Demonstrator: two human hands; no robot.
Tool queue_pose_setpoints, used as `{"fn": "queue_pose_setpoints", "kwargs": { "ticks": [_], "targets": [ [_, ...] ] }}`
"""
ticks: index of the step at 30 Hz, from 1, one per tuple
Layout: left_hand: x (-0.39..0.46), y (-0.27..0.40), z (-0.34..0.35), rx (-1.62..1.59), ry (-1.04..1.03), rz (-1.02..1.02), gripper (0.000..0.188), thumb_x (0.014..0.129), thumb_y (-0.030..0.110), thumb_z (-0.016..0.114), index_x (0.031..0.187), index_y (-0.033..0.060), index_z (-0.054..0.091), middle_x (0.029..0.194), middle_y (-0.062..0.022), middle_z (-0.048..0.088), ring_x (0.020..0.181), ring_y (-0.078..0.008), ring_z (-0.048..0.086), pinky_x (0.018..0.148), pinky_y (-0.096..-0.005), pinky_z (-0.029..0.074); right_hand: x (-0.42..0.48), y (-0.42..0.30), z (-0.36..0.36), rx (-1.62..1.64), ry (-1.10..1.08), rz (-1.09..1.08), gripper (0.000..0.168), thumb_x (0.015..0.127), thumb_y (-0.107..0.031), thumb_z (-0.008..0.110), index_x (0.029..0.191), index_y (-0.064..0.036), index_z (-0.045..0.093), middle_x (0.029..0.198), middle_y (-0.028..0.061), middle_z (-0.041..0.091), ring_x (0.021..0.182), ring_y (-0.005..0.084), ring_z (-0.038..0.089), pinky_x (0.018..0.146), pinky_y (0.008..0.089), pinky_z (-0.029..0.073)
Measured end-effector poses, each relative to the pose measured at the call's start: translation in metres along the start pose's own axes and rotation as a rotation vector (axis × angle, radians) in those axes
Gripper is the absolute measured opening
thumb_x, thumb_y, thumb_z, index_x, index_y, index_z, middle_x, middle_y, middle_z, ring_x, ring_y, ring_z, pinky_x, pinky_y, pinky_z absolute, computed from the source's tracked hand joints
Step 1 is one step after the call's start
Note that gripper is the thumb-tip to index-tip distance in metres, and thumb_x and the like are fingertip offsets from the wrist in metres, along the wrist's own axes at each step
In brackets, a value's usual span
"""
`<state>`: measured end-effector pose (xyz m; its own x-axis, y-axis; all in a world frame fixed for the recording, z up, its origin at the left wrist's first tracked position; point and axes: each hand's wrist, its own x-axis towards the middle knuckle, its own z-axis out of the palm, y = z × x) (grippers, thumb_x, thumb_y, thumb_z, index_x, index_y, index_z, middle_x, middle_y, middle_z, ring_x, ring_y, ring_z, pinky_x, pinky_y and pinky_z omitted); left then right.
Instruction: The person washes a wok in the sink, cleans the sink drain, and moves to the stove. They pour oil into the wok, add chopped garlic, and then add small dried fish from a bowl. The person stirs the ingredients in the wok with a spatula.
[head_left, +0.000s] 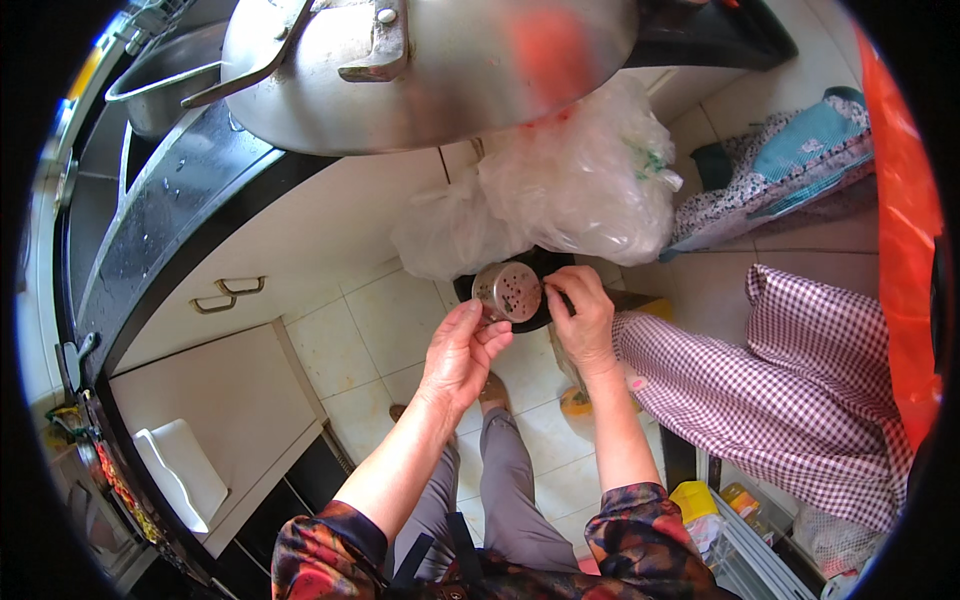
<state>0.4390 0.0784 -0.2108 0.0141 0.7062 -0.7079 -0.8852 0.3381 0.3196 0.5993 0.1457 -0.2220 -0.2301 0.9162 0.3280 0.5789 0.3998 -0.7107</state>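
My left hand (465, 349) holds a round metal sink strainer basket (519, 294) by its lower left side. The perforated face is turned up towards me, with dark and green bits of residue stuck on it. At the strainer's right edge are the bent, closed-up fingertips of my right hand (583, 315); whether they pinch the rim or a bit of residue is too small to tell. Both hands are above a black bin (555, 262), which stands on the tiled floor and is partly hidden by the strainer and my right hand.
A large metal pan lid or pan (435, 97) juts in overhead from the black counter (195, 180). Clear plastic bags (585, 187) hang behind the bin. White cabinets (225, 397) stand at left. A checked cloth (720, 375) and an orange-red plastic sheet (896, 247) are at right.
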Motion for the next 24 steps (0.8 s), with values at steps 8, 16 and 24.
{"fn": "queue_pose_setpoints", "kwargs": {
  "ticks": [8,16,24],
  "targets": [
    [0.006,-0.006,-0.001,0.027,-0.076,0.013,0.017,0.091,0.019,0.056,0.098,0.0039,0.054,0.091,-0.0077,0.061,0.078,-0.0182,0.064,0.071,-0.0304,0.055,-0.005,-0.034,0.004,0.111,0.02,0.131,0.031,0.067,-0.014,0.075,0.092,-0.004,0.06,0.089,0.011,0.055,0.084,0.0287,0.054,0.072,0.0367,0.046],
    [0.003,-0.007,0.005,0.052,-0.059,0.009,0.016,0.09,0.019,0.057,0.098,0.0055,0.055,0.091,-0.007,0.062,0.08,-0.0183,0.063,0.073,-0.0303,0.054,-0.009,0.01,0.019,0.301,0.032,0.441,0.036,0.069,-0.017,0.075,0.097,-0.006,0.057,0.083,0.0027,0.052,0.071,0.0113,0.05,0.06,0.0256,0.041],
    [0.002,-0.009,0.007,-0.007,-0.06,0.011,0.015,0.09,0.018,0.056,0.099,0.0059,0.055,0.091,-0.0077,0.062,0.078,-0.0182,0.062,0.071,-0.0302,0.053,-0.009,0.004,0.015,0.526,-0.006,0.598,0.018,0.085,-0.01,0.06,0.1,-0.001,0.061,0.075,0.0035,0.062,0.062,0.0081,0.054,0.057,0.0228,0.045]
  ]
}}
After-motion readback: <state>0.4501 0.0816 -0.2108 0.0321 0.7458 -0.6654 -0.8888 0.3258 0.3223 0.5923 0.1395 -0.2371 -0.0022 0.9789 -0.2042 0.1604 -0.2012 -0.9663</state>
